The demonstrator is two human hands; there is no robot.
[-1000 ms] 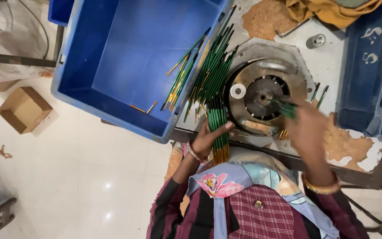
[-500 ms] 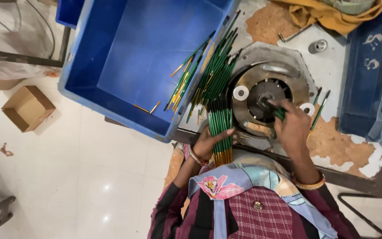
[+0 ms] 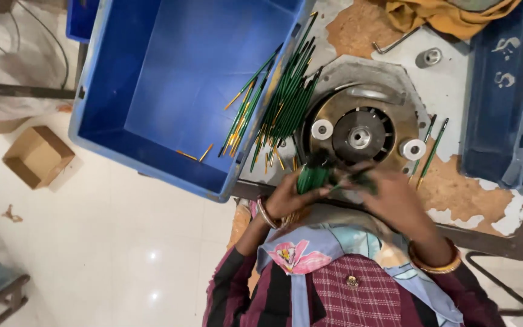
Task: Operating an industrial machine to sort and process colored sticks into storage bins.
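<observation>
Two bare hands meet at the near edge of the worn, patchy bench [image 3: 455, 79], just in front of the round metal machine disc [image 3: 358, 136] set in its octagonal plate. The left hand [image 3: 289, 200] is curled around a bundle of thin green sticks [image 3: 313, 178], gripping it upright with the tips rising toward the disc. The right hand [image 3: 388, 197] lies beside it, its fingers closed toward the same bundle; motion blur hides whether they pinch a single stick or press against the bunch. Both wrists carry bangles.

Left of the disc, a loose heap of green and yellow-tipped sticks [image 3: 286, 109] fans across the bench's left edge and over the rim of the large blue plastic crate [image 3: 152, 91], with a few strays lying on the crate's floor. Two white rollers [image 3: 322, 129] sit on the disc's front, one at each side. Right of the disc, a pair of green sticks [image 3: 431, 148] lies slantwise on the bench. At the right edge stands a dark blue bin [image 3: 497, 91] holding more green sticks. A yellow cloth [image 3: 449, 15] is bunched at the far edge. On the pale floor to the left sits a small open cardboard box [image 3: 36, 156].
</observation>
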